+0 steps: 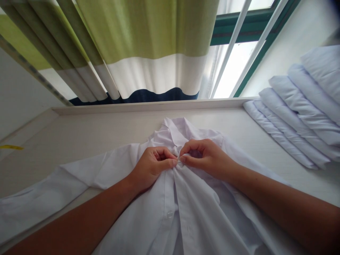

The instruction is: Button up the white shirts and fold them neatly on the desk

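Observation:
A white button-up shirt (148,209) lies spread on a pale wooden surface, its collar (176,127) pointing away from me and one sleeve stretched out to the left. My left hand (152,164) pinches the front placket just below the collar. Right beside it, my right hand (203,156) pinches the other front edge, and the fingertips of both hands meet. Whatever button sits between them is hidden. Lower down, the two front edges hang apart, with a button (170,214) on the left one and a buttonhole on the right one.
Folded white garments (300,117) are stacked at the right. A raised wooden rim (148,107) runs along the far edge. Beyond it hang a green, white and navy curtain (148,39) and a barred window (241,53). A yellow strip (11,147) lies at far left.

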{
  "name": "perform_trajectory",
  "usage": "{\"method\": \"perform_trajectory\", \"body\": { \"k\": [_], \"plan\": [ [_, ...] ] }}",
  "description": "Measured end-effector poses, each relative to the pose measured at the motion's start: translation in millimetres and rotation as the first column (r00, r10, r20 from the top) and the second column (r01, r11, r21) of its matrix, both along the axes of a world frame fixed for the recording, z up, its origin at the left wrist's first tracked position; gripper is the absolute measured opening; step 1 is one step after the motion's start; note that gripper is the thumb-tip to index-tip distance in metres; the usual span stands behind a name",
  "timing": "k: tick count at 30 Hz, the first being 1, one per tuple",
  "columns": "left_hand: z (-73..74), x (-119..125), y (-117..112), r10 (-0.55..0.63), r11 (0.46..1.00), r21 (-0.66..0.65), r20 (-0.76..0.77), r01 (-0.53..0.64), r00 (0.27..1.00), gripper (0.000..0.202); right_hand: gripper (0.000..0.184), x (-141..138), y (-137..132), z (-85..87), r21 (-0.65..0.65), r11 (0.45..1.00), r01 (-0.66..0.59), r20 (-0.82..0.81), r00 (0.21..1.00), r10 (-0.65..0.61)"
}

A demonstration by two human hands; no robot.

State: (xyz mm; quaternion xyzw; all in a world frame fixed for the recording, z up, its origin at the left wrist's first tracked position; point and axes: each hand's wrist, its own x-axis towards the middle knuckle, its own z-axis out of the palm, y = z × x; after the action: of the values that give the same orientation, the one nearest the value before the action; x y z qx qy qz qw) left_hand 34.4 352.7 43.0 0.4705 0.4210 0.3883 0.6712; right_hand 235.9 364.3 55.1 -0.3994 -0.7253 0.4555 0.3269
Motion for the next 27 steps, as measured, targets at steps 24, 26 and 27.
{"method": "perform_trajectory", "body": {
  "k": [24,26,27],
  "plan": [
    [-3.7,-2.5,0.1,-0.023,0.993,0.111,-0.001,0.023,1.0,0.024,0.011,-1.5,-1.1,-1.2,-0.03,0.998,0.051,0.007,0.999,-0.051],
    [-3.7,-2.5,0.0,-0.029,0.994,0.107,-0.001,0.029,1.0,0.024,0.011,-1.5,-1.1,-0.4,-0.05,0.998,0.048,-0.01,0.999,-0.048],
    [-3.4,-2.4,-0.2,-0.029,0.994,0.105,-0.002,0.03,1.0,0.025,0.011,-1.5,-1.1,-0.1,-0.055,0.997,0.047,-0.014,0.999,-0.048]
  ]
}}
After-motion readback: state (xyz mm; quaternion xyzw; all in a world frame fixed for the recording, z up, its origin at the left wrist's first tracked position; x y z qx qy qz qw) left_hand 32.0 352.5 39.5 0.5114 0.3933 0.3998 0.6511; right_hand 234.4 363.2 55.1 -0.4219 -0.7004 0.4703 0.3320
